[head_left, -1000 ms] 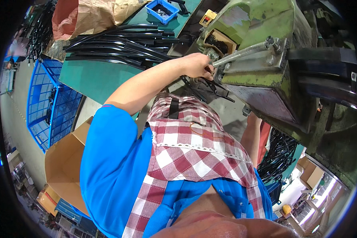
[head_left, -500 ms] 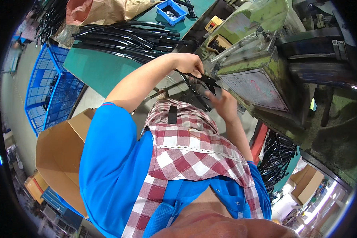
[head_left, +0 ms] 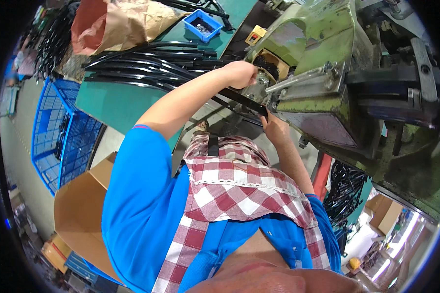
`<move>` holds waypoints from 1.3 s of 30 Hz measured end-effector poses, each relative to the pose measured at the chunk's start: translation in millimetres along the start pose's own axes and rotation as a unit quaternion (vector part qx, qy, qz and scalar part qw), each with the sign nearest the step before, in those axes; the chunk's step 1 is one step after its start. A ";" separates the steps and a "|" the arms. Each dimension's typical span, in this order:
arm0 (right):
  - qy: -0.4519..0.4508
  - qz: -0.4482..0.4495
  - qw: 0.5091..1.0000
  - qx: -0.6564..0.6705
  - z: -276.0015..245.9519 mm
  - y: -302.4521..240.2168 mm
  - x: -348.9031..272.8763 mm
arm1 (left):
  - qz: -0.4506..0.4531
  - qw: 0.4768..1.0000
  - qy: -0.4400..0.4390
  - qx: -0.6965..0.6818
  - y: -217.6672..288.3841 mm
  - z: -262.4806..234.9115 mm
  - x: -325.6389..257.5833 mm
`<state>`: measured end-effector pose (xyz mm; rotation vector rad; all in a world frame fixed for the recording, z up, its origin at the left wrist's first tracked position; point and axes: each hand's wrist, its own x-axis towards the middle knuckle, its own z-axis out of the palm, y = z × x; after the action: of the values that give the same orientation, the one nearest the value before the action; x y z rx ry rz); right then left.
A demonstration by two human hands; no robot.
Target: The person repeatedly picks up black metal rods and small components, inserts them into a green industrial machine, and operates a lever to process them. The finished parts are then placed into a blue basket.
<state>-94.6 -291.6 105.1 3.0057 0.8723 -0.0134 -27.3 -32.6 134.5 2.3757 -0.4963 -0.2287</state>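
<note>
My right hand (head_left: 275,131) is closed on the near end of a flat black metal bar (head_left: 242,99), thumb against it, close to the front of a green machine (head_left: 322,119). The bar slants up to the left, passing below my other hand. My left hand (head_left: 242,74) is held higher, its fingers pressed together beside the machine's metal work area. Whatever sits between those fingertips, if anything, is too small or hidden to make out.
Long black tubes (head_left: 146,61) lie on the green table (head_left: 100,100), near a blue bin (head_left: 203,25) of small parts and brown paper (head_left: 132,22). An open carton (head_left: 80,205) and a blue crate (head_left: 51,141) stand left. A small box (head_left: 278,63) holds dark parts by the machine.
My left hand has let go of the black bar and moved up beside the machine. My right hand, blurred before, now grips the bar's near end. The view has shifted slightly.
</note>
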 end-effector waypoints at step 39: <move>0.221 -0.049 0.968 -0.104 -46.4 -22.2 -43.4 | 0.053 0.964 0.025 0.258 8.0 48.8 125.7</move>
<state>-142.9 -295.4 151.8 2.8021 0.9738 0.7234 70.6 -118.8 99.7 2.8377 -0.7266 0.0174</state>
